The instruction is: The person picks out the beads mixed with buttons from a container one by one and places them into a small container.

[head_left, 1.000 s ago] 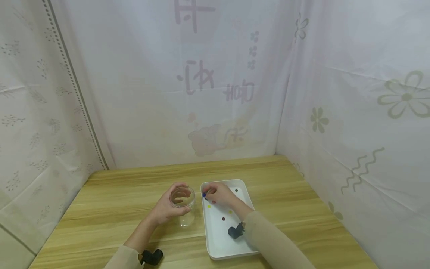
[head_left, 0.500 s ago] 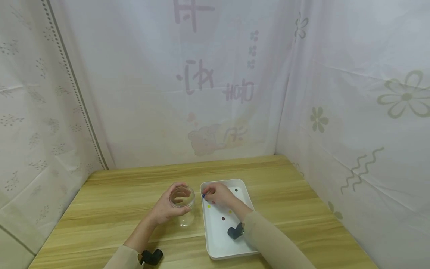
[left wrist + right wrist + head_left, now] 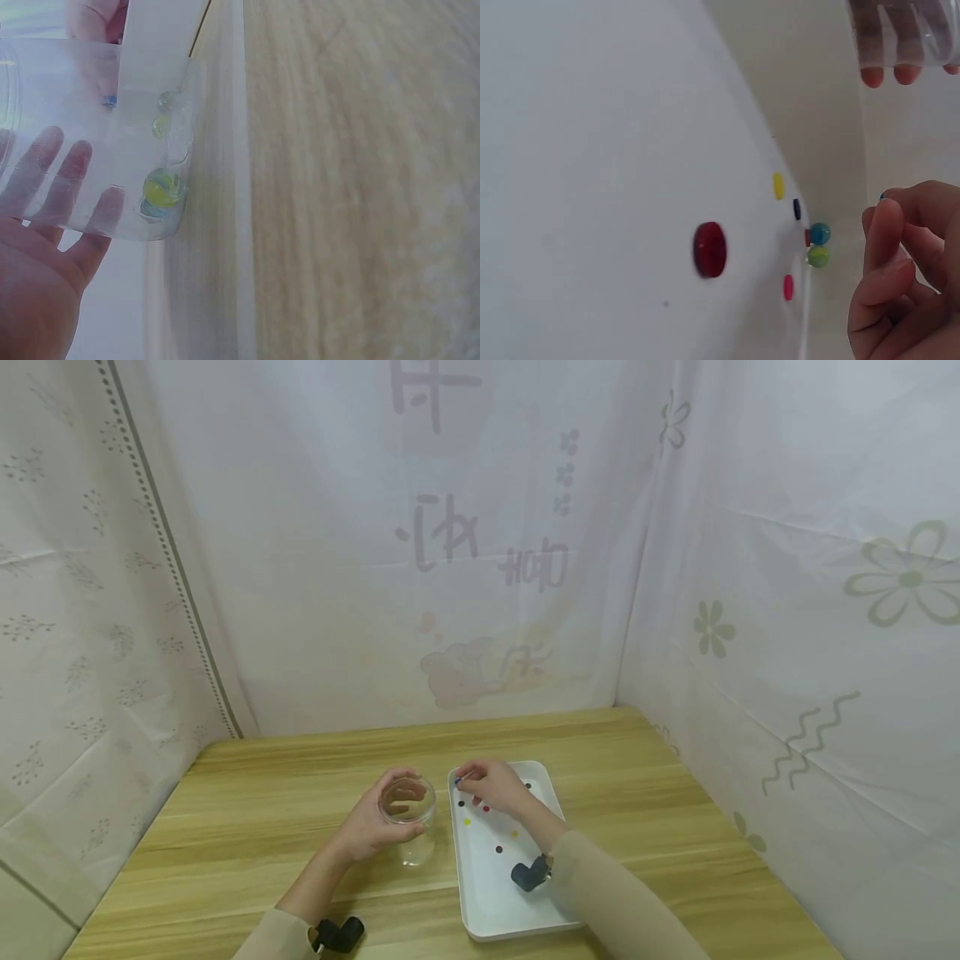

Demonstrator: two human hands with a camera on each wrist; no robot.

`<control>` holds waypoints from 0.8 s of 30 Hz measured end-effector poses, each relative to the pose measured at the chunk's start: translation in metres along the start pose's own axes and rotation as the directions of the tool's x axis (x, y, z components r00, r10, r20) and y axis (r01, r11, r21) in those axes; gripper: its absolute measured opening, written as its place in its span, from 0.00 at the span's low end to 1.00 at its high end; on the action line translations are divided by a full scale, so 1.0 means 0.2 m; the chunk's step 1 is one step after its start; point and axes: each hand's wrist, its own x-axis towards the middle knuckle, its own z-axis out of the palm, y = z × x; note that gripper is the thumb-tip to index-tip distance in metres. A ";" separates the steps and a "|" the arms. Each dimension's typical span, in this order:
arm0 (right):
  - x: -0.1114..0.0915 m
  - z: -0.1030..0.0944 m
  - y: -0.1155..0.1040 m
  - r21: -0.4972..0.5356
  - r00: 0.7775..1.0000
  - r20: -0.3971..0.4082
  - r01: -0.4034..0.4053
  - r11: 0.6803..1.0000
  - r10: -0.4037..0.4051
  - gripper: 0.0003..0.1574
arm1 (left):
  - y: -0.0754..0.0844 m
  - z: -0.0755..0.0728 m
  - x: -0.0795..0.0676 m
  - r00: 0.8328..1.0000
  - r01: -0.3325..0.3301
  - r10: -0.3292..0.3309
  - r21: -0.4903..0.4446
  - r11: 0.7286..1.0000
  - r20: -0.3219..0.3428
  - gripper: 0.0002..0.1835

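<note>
My left hand grips a clear jar on the table, its fingers curled round the side. Several glass marbles lie at the jar's bottom in the left wrist view. Over the far left corner of the white tray, my right hand pinches a small blue piece between thumb and forefinger; the fingers hide most of it. Flat coloured discs lie in the tray, among them a dark red disc, a yellow disc and a pink disc.
In the right wrist view, a blue marble and a yellow-green marble show by the tray's wall. The wooden table is bounded by a hanging white cloth behind and at both sides.
My right hand has shifted slightly toward the tray's far end with the blue piece, uncovering a dark disc and more of a red one. The left hand and jar stay put.
</note>
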 end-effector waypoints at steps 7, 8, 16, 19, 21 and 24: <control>-0.01 -0.03 -0.03 0.071 1.000 -0.019 0.003 0.997 -0.001 0.13 | 0.00 0.00 0.00 1.000 -0.001 0.001 -0.005 1.000 0.003 0.41; -0.01 -0.03 -0.04 0.080 1.000 -0.022 -0.002 0.997 0.004 0.13 | 0.00 0.00 0.00 1.000 -0.001 0.001 -0.008 1.000 0.003 0.41; -0.04 -0.05 -0.05 0.154 1.000 -0.028 -0.001 0.988 0.005 0.13 | 0.00 0.00 0.00 1.000 0.001 -0.001 -0.015 1.000 0.000 0.40; -0.05 -0.06 -0.06 0.175 1.000 -0.025 0.003 0.985 0.001 0.13 | 0.00 0.00 0.00 1.000 0.001 -0.001 -0.013 1.000 -0.003 0.40; -0.05 -0.06 -0.06 0.192 1.000 -0.025 0.007 0.981 -0.003 0.13 | 0.00 0.00 0.00 1.000 0.001 -0.001 -0.012 1.000 -0.004 0.40; -0.05 -0.07 -0.06 0.216 1.000 -0.024 0.010 0.976 -0.005 0.14 | 0.00 0.00 0.00 1.000 0.005 -0.005 -0.013 1.000 -0.006 0.40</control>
